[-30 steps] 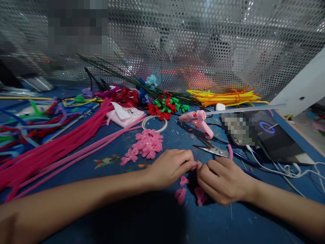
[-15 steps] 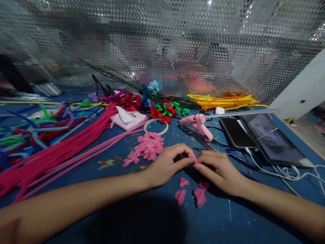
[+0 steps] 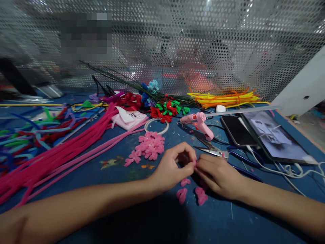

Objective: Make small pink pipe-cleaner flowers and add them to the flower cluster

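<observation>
Fuzz of a small pink pipe-cleaner piece (image 3: 195, 163) shows, pinched between left hand (image 3: 175, 167) and right hand (image 3: 218, 176).

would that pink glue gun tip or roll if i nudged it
The glue gun lies on its side on the table, so it probably can't tip further. Its handle sticks out, so it would likely slide or pivot, not roll. Its trailing cord may drag.

A single head-worn camera looks forward and down across the blue table (image 3: 76, 173), close above the left hand (image 3: 175, 167) and right hand (image 3: 218, 174). It faces a perforated metal screen (image 3: 228, 51) at the table's far edge.
</observation>
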A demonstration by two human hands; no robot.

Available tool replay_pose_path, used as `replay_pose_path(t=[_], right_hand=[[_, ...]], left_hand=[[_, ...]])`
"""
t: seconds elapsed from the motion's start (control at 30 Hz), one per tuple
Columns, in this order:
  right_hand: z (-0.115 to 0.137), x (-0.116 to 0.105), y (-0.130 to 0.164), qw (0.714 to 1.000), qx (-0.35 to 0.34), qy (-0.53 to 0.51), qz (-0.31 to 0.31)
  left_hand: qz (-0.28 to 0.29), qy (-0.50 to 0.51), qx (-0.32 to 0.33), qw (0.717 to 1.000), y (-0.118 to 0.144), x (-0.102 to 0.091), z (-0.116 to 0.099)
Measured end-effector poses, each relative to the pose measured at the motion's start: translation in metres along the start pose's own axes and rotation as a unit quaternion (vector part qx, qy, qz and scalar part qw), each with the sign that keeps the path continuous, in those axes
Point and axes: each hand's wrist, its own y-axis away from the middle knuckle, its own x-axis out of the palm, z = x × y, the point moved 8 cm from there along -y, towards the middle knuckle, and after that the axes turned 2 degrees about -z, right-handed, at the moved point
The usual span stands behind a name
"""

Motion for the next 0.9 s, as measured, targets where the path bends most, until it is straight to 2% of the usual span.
replay_pose_path(t=[0.17,0.47,0.63,0.77,0.9], right_hand=[[0.003,0.003,0.001,1.0,-0.005,-0.006,0.003],[0.0,0.008,0.001,0.999,-0.002,-0.017,0.037],[0.0,0.009,0.001,0.999,0.0,-0.016,0.042],[0.001,0.011,0.001,0.998,-0.004,-0.005,0.056],[0.002,0.012,0.0,0.998,-0.006,0.003,0.062]], left_hand=[[-0.002,-0.011,0.077,0.997,0.006,0.002,-0.009],[-0.018,-0.111,0.083,0.99,0.007,0.0,-0.011],[-0.04,-0.136,0.121,0.982,0.011,-0.003,-0.014],[-0.046,-0.17,0.186,0.967,0.015,-0.003,-0.023],[-0.041,-0.178,0.204,0.962,0.016,-0.001,-0.025]])
